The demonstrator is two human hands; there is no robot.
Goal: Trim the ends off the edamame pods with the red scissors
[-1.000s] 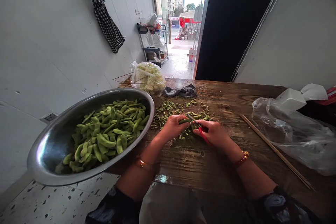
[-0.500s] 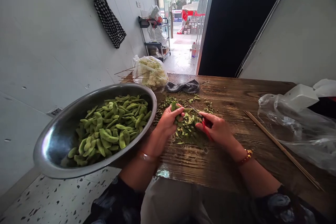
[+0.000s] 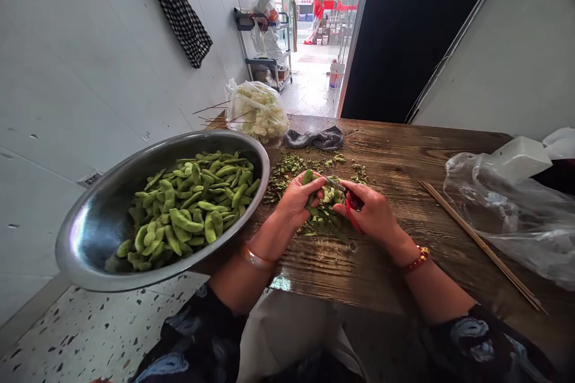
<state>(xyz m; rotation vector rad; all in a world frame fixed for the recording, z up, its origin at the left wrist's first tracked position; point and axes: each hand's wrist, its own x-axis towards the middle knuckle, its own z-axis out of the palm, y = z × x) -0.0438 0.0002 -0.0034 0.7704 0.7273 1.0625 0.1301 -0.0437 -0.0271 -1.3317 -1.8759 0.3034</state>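
Between the thumb and fingers of my left hand point(image 3: 297, 198) is a green edamame pod point(image 3: 307, 177), its upper end poking out above the thumb. My right hand point(image 3: 371, 212) is closed around red-handled scissors point(image 3: 352, 216), whose metal blades point left and reach the fingers of my left hand. Whether the blades touch the pod is hard to make out. Below and behind both hands lie green trimmings point(image 3: 321, 224) on the wooden table point(image 3: 386, 281). A large steel bowl point(image 3: 85, 251) full of edamame pods point(image 3: 186, 209) stands to the left.
Behind the trimmings lies a dark grey cloth point(image 3: 313, 138), with a plastic bag of cauliflower point(image 3: 257, 111) beside it. Wooden skewers point(image 3: 483, 245) and a crumpled clear plastic bag point(image 3: 507, 209) lie on the right. A loaded cart point(image 3: 265, 60) stands near the doorway.
My hands have come closer together, with the scissors' blades now at the left hand's fingers. The camera view has tipped slightly downward.
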